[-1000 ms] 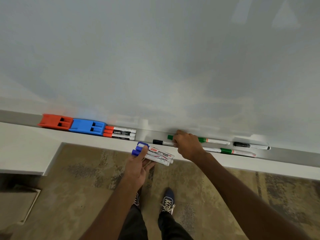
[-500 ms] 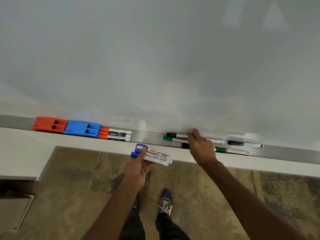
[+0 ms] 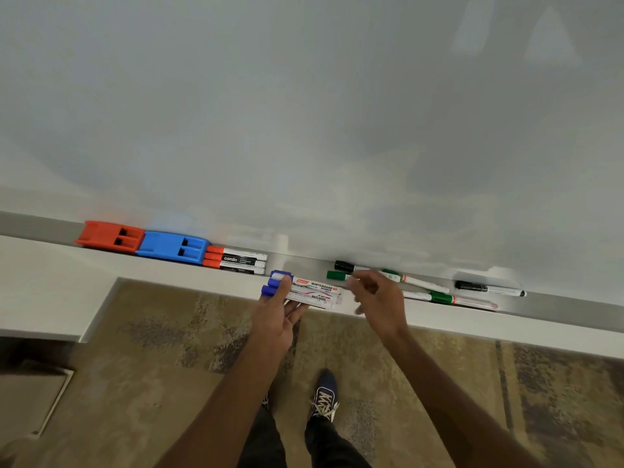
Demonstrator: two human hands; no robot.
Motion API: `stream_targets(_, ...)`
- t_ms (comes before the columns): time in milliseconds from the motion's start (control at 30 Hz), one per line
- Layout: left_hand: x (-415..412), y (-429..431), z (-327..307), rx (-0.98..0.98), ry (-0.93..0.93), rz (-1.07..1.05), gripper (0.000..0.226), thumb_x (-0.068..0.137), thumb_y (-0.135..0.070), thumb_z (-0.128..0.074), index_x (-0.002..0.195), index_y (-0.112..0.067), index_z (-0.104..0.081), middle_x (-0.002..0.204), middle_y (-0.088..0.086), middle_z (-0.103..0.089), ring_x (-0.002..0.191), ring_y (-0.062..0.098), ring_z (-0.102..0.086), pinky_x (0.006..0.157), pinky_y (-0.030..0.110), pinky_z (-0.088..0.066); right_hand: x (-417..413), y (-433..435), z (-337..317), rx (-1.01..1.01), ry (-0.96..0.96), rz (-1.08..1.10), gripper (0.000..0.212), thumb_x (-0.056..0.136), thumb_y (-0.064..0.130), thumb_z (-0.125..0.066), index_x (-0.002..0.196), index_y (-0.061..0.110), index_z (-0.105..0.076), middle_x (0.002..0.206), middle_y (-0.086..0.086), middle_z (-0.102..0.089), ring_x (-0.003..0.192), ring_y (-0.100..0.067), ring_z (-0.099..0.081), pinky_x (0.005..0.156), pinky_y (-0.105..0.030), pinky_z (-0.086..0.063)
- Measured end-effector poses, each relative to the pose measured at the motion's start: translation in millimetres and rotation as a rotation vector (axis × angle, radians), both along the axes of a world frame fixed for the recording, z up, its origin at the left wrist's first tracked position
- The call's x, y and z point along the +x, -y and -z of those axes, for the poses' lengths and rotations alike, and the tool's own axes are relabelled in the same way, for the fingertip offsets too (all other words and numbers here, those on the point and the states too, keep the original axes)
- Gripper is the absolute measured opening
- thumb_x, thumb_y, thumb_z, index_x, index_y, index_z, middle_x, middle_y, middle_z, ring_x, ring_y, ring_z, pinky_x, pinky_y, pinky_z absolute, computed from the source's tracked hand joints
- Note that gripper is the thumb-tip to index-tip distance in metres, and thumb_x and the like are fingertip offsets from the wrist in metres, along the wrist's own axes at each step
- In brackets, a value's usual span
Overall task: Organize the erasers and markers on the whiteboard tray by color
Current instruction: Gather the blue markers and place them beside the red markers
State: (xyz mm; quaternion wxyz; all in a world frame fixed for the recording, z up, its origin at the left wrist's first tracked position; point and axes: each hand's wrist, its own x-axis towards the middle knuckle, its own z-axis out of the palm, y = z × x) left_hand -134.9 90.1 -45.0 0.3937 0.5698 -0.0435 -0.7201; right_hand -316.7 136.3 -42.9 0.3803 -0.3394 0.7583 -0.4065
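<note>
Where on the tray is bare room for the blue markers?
Bare tray: between the red markers and the leftmost black marker; right of the far black marker; left of the red eraser. Crowded beside the right hand, among green markers.

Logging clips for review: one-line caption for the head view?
Left hand holds blue markers; right hand hovers over a green marker and a black marker on the tray.

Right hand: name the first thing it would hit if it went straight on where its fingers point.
Most likely the leftmost green-capped marker in the tray, just beyond the fingertips of the right hand, with a black-capped marker right behind it. The hand is blurred, so its height is unclear.
</note>
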Motion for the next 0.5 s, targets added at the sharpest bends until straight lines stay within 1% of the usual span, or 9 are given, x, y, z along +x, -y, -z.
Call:
stream_targets(33,-1,2,0,-0.002,-0.004,-0.013,0.044,0.088,-0.017,-0.068,0.128,-0.003,-0.053,0.116,0.024,-0.068,0.099,0.036,-0.069,0.065,0.036,-0.062,9,1,-2,0.04,0.196,-0.016,0.026,0.086,0.03,-0.073,0.108,0.016,-0.071,0.093,-0.003,-0.074,0.079,-0.018,-0.071,0.067,-0.037,-0.062)
stream_targets(67,-3,4,1,-0.005,-0.009,-0.025,0.045,0.089,-0.017,-0.067,0.129,-0.003,-0.052,0.118,0.024,-0.067,0.1,0.036,-0.068,0.064,0.035,-0.062,16,1,-3,0.063,0.325,-0.041,0.03,0.086,0.03,-0.074,0.111,0.016,-0.07,0.097,-0.005,-0.074,0.083,-0.02,-0.073,0.071,-0.041,-0.062)
stream_targets(100,-4,6,1,-0.009,-0.017,-0.037,0.045,0.09,-0.017,-0.067,0.13,-0.003,-0.052,0.12,0.024,-0.066,0.1,0.035,-0.068,0.063,0.034,-0.062,22,2,-3,0.061,0.405,-0.054,0.03,0.085,0.028,-0.075,0.112,0.016,-0.07,0.1,-0.006,-0.073,0.088,-0.021,-0.073,0.074,-0.044,-0.062)
stream_targets(167,-4,10,1,-0.012,-0.04,-0.051,0.043,0.091,-0.016,-0.065,0.13,-0.004,-0.052,0.119,0.024,-0.066,0.098,0.034,-0.069,0.063,0.034,-0.061,31,5,-1,0.01,0.488,-0.008,0.026,0.085,0.017,-0.076,0.11,0.014,-0.07,0.102,-0.01,-0.073,0.091,-0.026,-0.073,0.077,-0.044,-0.061)
stream_targets(233,-4,14,0,-0.004,-0.078,-0.049,0.039,0.091,-0.016,-0.065,0.127,-0.003,-0.054,0.113,0.023,-0.068,0.094,0.033,-0.07,0.062,0.035,-0.062,34,11,0,-0.022,0.506,0.062,0.021,0.085,0.008,-0.074,0.105,0.01,-0.07,0.099,-0.015,-0.073,0.089,-0.03,-0.073,0.079,-0.045,-0.061)
stream_targets(300,-2,19,0,0.008,-0.096,-0.03,0.037,0.092,-0.017,-0.064,0.124,-0.002,-0.055,0.111,0.023,-0.069,0.095,0.033,-0.07,0.065,0.036,-0.061,34,18,0,-0.025,0.519,0.083,0.019,0.085,0.003,-0.072,0.104,0.004,-0.069,0.098,-0.018,-0.073,0.085,-0.032,-0.074,0.079,-0.046,-0.061)
stream_targets(400,2,33,-1,0.002,-0.089,0.044,0.041,0.092,-0.024,-0.063,0.123,0.001,-0.055,0.118,0.024,-0.067,0.104,0.033,-0.067,0.08,0.038,-0.058,34,30,-2,-0.028,0.487,0.077,0.022,0.085,-0.001,-0.071,0.106,-0.003,-0.068,0.098,-0.02,-0.073,0.084,-0.032,-0.074,0.077,-0.044,-0.062)
stream_targets(467,8,42,-5,0.0,-0.041,0.101,0.041,0.091,-0.028,-0.065,0.12,0.001,-0.057,0.114,0.022,-0.068,0.104,0.031,-0.067,0.088,0.04,-0.055,33,39,-3,-0.038,0.457,0.091,0.022,0.085,-0.002,-0.07,0.106,-0.006,-0.068,0.098,-0.021,-0.073,0.083,-0.031,-0.074,0.073,-0.04,-0.063)
stream_targets(500,11,46,-6,0.004,0.002,0.104,0.038,0.091,-0.027,-0.066,0.117,0.001,-0.059,0.11,0.021,-0.069,0.102,0.03,-0.068,0.089,0.04,-0.055,33,43,-3,-0.036,0.44,0.104,0.021,0.085,-0.003,-0.07,0.106,-0.007,-0.068,0.098,-0.02,-0.073,0.082,-0.029,-0.074,0.069,-0.036,-0.063)
